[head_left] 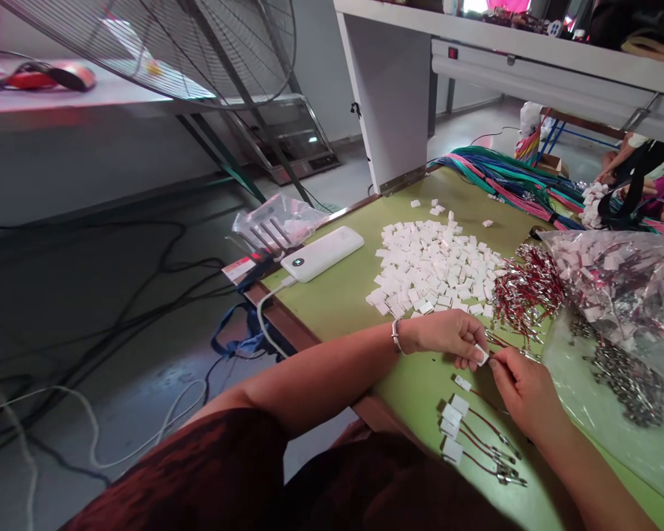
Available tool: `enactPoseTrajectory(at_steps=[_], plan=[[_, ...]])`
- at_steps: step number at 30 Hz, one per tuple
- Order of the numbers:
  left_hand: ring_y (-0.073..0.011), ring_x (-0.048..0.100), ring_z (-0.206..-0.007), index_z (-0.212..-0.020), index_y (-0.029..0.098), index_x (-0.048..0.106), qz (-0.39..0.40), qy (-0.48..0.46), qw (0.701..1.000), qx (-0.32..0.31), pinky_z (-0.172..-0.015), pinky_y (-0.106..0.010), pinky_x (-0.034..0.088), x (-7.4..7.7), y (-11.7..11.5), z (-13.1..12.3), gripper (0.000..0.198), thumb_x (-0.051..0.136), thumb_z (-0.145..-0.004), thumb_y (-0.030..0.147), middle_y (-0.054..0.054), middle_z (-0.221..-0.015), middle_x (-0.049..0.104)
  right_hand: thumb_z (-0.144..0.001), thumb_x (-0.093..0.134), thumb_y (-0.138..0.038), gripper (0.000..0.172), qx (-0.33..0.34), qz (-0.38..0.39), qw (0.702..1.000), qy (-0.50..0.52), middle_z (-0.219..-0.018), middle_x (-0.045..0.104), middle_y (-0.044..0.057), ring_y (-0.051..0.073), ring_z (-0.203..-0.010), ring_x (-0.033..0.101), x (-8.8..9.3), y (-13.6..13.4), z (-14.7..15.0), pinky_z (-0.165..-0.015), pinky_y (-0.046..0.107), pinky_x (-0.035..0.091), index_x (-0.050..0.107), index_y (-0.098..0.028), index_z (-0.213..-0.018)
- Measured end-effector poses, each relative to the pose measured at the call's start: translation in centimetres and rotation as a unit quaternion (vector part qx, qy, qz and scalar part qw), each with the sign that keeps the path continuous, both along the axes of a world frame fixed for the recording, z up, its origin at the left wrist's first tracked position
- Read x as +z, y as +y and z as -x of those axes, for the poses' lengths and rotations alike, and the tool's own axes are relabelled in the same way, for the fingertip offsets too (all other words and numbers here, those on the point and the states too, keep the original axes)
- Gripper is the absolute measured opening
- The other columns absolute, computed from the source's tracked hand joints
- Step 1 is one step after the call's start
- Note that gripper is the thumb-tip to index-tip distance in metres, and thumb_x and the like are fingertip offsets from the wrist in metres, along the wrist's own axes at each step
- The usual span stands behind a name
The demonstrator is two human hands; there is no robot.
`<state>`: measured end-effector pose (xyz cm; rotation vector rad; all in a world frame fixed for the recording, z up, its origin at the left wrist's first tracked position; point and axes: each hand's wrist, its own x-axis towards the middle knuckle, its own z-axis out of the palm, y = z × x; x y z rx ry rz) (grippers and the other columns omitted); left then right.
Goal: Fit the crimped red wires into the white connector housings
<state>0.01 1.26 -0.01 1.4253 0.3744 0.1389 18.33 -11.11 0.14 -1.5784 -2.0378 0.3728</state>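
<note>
Connectors (415,258) heaped at eleven o'clock from the hands, likely for easy reach; one white connector (482,355) pinched in the left hand (458,339), presumably to keep it steady, right hand (524,386) closed, seemingly on a thin wire (490,359). Table edge (292,324) at nine, bare tabletop (337,304) open at ten, plastic bag (614,276) crowding at two.

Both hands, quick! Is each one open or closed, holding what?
Left hand: closed, holding a white connector housing.
Right hand: closed; what it pinches is too small to tell.
</note>
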Motion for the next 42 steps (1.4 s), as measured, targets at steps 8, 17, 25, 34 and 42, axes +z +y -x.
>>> enactPoseTrajectory(at_steps=[8, 17, 25, 34, 42], plan=[[-0.0225, 0.051, -0.093, -0.098, 0.016, 0.069, -0.557, 0.171, 0.786, 0.206, -0.083, -0.037, 0.043, 0.1, 0.9, -0.9, 0.03, 0.056, -0.092, 0.042, -0.008, -0.093, 0.06, -0.092, 0.043, -0.026, 0.031, 0.085, 0.068, 0.992, -0.063, -0.065, 0.064, 0.003, 0.015, -0.063, 0.058, 0.4, -1.0, 1.1, -0.061, 0.026, 0.041, 0.063, -0.021, -0.069], [-0.0241, 0.049, -0.101, -0.098, 0.016, 0.069, -0.591, 0.176, 0.765, 0.187, -0.087, -0.037, 0.043, -1.5, 1.2, -2.5, 0.016, 0.064, -0.088, 0.028, -0.009, -0.103, 0.059, -0.089, 0.051, -0.028, 0.018, -0.041, 0.026, 0.984, -0.173, -0.084, 0.064, 0.004, 0.019, -0.068, 0.06, -1.1, 1.1, -1.5, -0.058, 0.031, 0.041, 0.065, -0.023, -0.08], [-0.012, 0.053, -0.068, -0.096, 0.015, 0.068, -0.303, 0.077, 0.9, 0.304, -0.065, -0.026, 0.044, 0.4, 1.0, -0.6, 0.02, 0.069, -0.078, 0.025, -0.001, -0.077, 0.061, -0.094, 0.046, -0.028, 0.022, -0.05, -0.002, 0.989, -0.138, -0.089, 0.065, 0.006, 0.02, -0.077, 0.063, -1.7, 1.4, -1.4, -0.066, 0.032, 0.045, 0.067, -0.021, -0.088], [-0.0096, 0.056, -0.067, -0.1, 0.014, 0.072, -0.016, -0.003, 0.965, 0.262, -0.066, -0.024, 0.046, 0.8, 0.5, 0.2, 0.029, 0.069, -0.072, 0.02, -0.002, -0.077, 0.066, -0.091, 0.049, -0.024, 0.018, -0.091, 0.031, 0.982, -0.161, -0.089, 0.067, 0.009, 0.022, -0.072, 0.063, -1.9, 1.7, 0.2, -0.062, 0.033, 0.043, 0.066, -0.019, -0.088], [-0.0067, 0.046, -0.058, -0.099, 0.014, 0.071, -0.083, 0.015, 0.966, 0.246, -0.058, -0.021, 0.038, 0.6, 0.0, -0.1, 0.028, 0.071, -0.073, 0.022, 0.003, -0.065, 0.057, -0.089, 0.049, -0.038, 0.021, -0.125, 0.037, 0.988, 0.079, -0.071, 0.068, 0.003, 0.018, -0.062, 0.061, -1.3, 1.7, -1.2, -0.061, 0.029, 0.046, 0.06, -0.021, -0.084]])
